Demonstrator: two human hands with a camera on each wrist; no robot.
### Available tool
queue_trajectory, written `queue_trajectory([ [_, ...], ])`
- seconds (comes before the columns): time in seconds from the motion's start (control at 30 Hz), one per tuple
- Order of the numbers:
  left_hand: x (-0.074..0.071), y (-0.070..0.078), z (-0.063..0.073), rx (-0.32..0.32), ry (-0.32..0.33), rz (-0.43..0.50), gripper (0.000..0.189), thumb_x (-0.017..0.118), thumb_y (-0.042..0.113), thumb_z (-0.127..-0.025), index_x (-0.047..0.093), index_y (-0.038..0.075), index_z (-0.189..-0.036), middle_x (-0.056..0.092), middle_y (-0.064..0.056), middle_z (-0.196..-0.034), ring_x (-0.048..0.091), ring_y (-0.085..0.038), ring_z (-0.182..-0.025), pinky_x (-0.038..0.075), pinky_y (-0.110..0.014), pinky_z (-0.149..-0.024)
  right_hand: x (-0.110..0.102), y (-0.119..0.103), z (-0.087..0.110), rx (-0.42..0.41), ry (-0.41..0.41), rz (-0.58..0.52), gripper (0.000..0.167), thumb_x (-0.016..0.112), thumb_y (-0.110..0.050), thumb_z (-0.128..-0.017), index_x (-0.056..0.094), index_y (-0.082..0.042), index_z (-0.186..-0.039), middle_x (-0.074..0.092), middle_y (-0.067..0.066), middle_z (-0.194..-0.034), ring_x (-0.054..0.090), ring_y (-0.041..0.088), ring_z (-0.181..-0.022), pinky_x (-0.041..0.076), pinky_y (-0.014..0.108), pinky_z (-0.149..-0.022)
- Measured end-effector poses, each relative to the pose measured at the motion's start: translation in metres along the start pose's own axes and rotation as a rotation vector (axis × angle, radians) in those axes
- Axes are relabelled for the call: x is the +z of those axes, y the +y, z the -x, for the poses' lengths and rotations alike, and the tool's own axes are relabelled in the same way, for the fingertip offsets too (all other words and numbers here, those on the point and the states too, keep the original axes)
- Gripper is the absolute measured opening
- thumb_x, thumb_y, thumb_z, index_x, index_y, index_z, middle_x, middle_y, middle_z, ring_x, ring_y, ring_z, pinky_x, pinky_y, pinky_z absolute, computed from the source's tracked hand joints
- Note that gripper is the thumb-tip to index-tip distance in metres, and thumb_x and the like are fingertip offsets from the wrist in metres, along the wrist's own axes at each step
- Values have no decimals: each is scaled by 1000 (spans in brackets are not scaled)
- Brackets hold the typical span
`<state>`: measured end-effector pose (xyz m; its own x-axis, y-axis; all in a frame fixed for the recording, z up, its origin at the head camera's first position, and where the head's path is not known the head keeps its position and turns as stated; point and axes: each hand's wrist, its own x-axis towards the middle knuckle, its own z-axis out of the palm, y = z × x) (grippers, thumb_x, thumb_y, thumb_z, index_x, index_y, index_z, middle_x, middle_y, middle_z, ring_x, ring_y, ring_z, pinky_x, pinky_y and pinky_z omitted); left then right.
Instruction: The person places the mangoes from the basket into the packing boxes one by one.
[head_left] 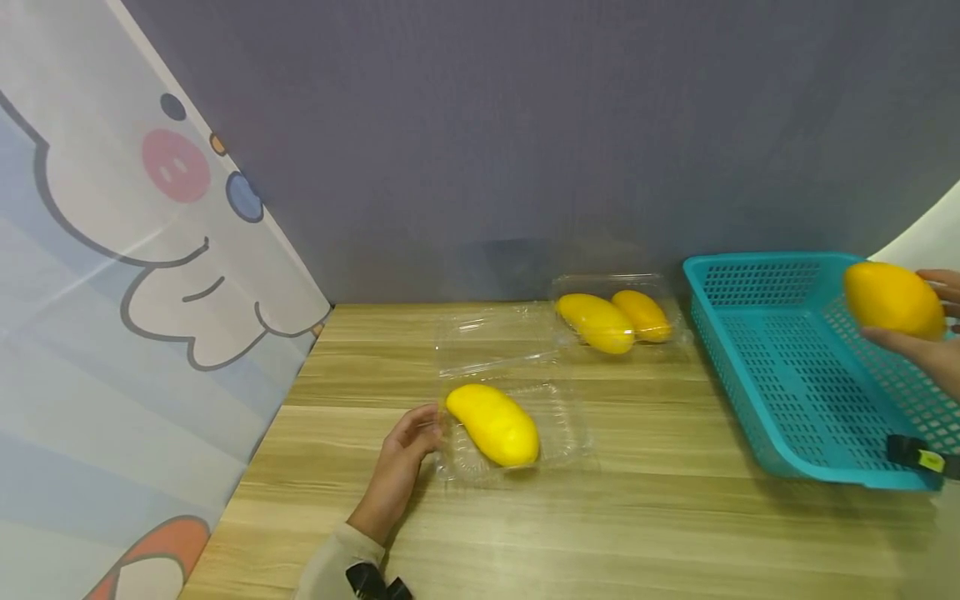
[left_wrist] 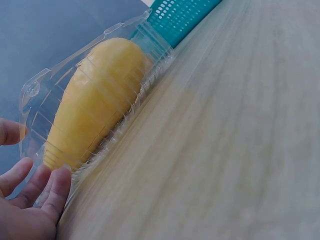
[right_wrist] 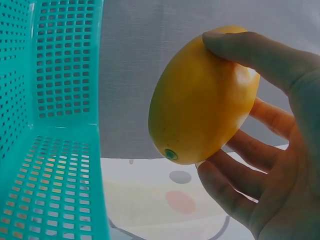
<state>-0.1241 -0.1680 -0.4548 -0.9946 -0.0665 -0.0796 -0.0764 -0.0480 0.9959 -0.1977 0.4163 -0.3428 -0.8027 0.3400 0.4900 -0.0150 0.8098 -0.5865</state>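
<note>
A yellow mango lies in an opened clear plastic clamshell box, its lid folded back on the far side. My left hand is at the box's left edge, with relaxed fingers touching the clear wall; the left wrist view shows the fingertips against it, near the mango's narrow end. Over the right side of the turquoise basket, my right hand holds another mango up. In the right wrist view, thumb and fingers grip that mango, its small green stem spot facing down.
A second clear box with two mangoes stands at the back, left of the basket. A grey wall rises behind the wooden table. A cartoon-printed sheet hangs along the left side.
</note>
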Motion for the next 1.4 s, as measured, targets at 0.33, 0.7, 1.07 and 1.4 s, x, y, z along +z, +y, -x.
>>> queue_trajectory([
  [0.33,-1,-3,-2,-4,-2,0,42,62,12,-95,53,1,-135,57,-13,-127,60,-16,-109,52,-24,-85,-4,-4,2,-8,-10,-25,73,64,-13,-92,31,-28,-155,35,16,-159,36,12,-141,19,14,-111],
  [0.7,0,-2,-2,-19,6,3,39,60,10,-96,55,3,-134,57,-14,-129,61,-16,-109,52,-25,-85,-12,-12,4,-82,0,-60,72,66,-15,-91,34,-24,-155,37,13,-158,19,-24,-102,19,8,-98],
  [1.07,-1,-1,-2,10,-3,-13,41,62,11,-96,53,0,-134,58,-14,-126,61,-16,-110,52,-25,-85,-9,-16,8,-129,22,-58,68,70,-20,-90,41,-22,-152,42,1,-156,23,-28,-103,17,9,-93],
  [1.4,-1,-1,-1,-17,-4,1,39,60,10,-96,55,4,-134,56,-17,-131,59,-18,-111,52,-25,-86,-8,-25,9,-201,-44,-38,68,71,-13,-89,41,-4,-149,43,34,-147,47,16,-123,27,33,-103],
])
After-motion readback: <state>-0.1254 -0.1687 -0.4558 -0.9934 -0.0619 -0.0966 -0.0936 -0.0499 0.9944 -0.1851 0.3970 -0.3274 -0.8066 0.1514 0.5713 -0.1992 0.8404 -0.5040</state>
